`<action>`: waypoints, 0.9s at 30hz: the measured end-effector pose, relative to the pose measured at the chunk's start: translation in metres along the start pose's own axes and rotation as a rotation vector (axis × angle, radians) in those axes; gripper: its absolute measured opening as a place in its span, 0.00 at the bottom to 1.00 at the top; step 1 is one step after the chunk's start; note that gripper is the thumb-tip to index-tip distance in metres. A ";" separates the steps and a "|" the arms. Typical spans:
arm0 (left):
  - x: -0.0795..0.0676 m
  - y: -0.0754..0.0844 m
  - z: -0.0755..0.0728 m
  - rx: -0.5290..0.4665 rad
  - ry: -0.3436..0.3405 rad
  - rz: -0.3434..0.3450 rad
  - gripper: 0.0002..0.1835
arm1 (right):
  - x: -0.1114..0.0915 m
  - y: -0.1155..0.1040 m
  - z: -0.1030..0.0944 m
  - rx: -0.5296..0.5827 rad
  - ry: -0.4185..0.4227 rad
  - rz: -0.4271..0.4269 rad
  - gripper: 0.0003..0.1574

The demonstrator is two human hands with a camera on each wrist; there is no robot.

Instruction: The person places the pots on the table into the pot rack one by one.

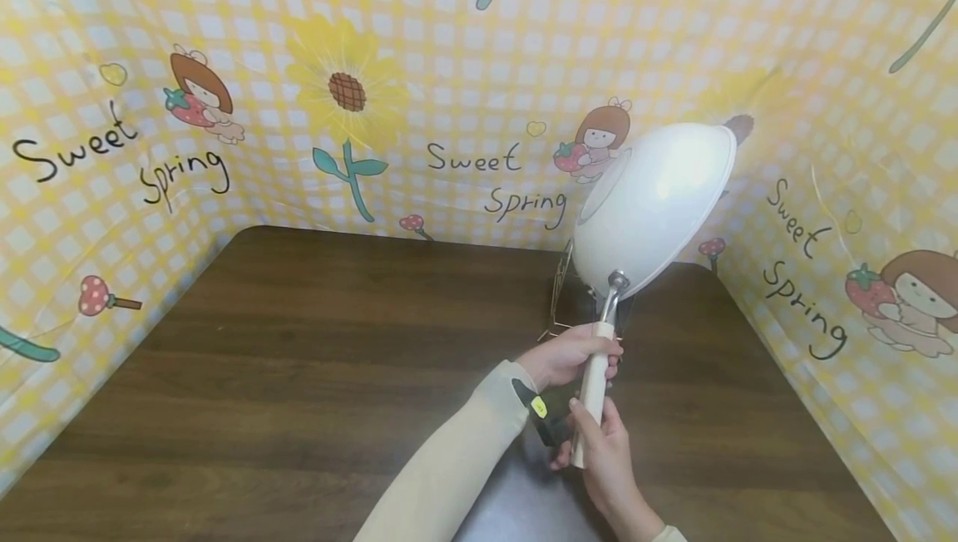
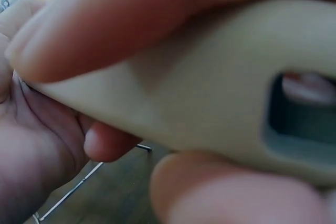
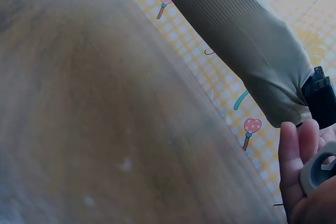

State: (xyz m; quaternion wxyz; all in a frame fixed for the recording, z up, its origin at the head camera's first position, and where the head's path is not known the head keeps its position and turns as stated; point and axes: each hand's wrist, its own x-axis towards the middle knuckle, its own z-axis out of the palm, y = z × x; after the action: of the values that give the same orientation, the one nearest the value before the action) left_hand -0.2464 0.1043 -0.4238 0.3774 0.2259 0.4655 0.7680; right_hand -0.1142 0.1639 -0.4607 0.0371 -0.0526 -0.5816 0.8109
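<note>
A white frying pan (image 1: 651, 201) is raised above the table, tilted with its rounded underside toward the head camera. My left hand (image 1: 572, 355) grips the upper part of its cream handle (image 1: 595, 384), just below the metal neck. Lower down, my right hand (image 1: 609, 450) holds the handle's end, thumb along one side and fingers around the other. Close up in the left wrist view, the handle (image 2: 210, 87) shows a hanging hole, with the right thumb lying on it. The right wrist view catches the handle's end (image 3: 311, 174) in the right hand's fingers.
Partly hidden behind the pan, a thin wire rack (image 1: 557, 293) stands on the dark wooden table (image 1: 299, 376). A yellow checked cloth (image 1: 449, 68) with printed figures surrounds the table at the back and sides. A black wrist device (image 1: 550, 417) is strapped at the left sleeve.
</note>
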 end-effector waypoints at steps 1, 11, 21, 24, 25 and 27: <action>0.000 -0.001 -0.001 0.002 -0.006 0.002 0.04 | 0.000 0.000 0.000 -0.005 0.004 0.006 0.17; -0.002 -0.008 -0.007 0.037 -0.062 0.020 0.03 | 0.004 0.002 0.000 -0.087 0.037 0.094 0.27; -0.007 -0.011 -0.011 0.042 -0.088 0.015 0.04 | 0.008 0.001 -0.001 -0.180 0.068 0.093 0.30; -0.007 -0.013 -0.012 0.055 -0.095 0.012 0.04 | 0.007 0.002 0.000 -0.165 0.057 0.064 0.29; -0.008 -0.013 -0.013 0.057 -0.094 0.008 0.04 | 0.007 0.002 0.000 -0.159 0.050 0.057 0.29; -0.009 -0.014 -0.013 0.067 -0.096 0.005 0.04 | 0.006 0.003 -0.001 -0.143 0.035 0.046 0.28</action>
State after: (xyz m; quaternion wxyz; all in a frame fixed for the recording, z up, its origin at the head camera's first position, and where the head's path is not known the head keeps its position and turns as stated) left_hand -0.2448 0.0945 -0.4421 0.3895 0.2759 0.4717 0.7414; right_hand -0.1200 0.1643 -0.4643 0.0250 -0.0827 -0.6360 0.7668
